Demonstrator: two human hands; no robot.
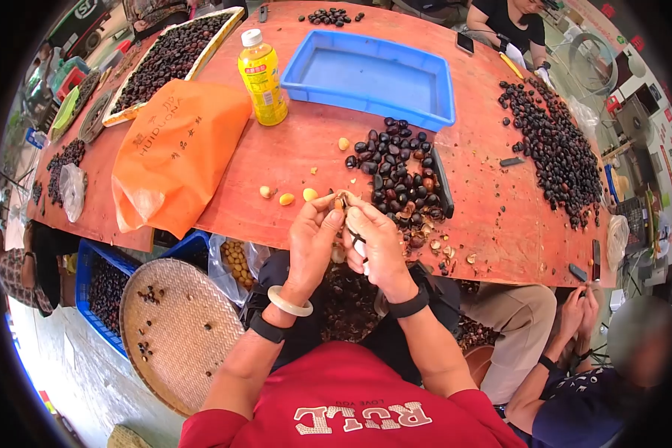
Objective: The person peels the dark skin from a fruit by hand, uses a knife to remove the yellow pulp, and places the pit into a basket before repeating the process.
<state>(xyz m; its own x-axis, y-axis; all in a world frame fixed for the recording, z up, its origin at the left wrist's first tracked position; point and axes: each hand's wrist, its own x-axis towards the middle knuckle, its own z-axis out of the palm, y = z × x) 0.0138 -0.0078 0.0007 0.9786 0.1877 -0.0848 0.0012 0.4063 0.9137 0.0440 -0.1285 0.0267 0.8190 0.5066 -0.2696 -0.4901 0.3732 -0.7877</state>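
My left hand (311,235) is closed, pinching a partly peeled chestnut (339,203) in its fingertips. Right beside it, my right hand (375,237) is wrapped round a small knife (360,248), whose white and black handle shows below the fingers; its blade is mostly hidden at the chestnut. Dark unpeeled chestnuts (396,160) lie heaped just beyond my right hand, against a black tray edge (442,183). Peeled yellow chestnuts (310,194) rest on the red table (235,201) near my left hand. Shell scraps (444,257) are scattered to the right.
A blue tray (369,71), a yellow drink bottle (263,78) and an orange bag (183,153) stand on the table. Another chestnut heap (552,149) lies right. Below left are a woven basket (175,321) and a blue crate (101,257). Co-workers sit around; one person's hands (579,317) are at lower right.
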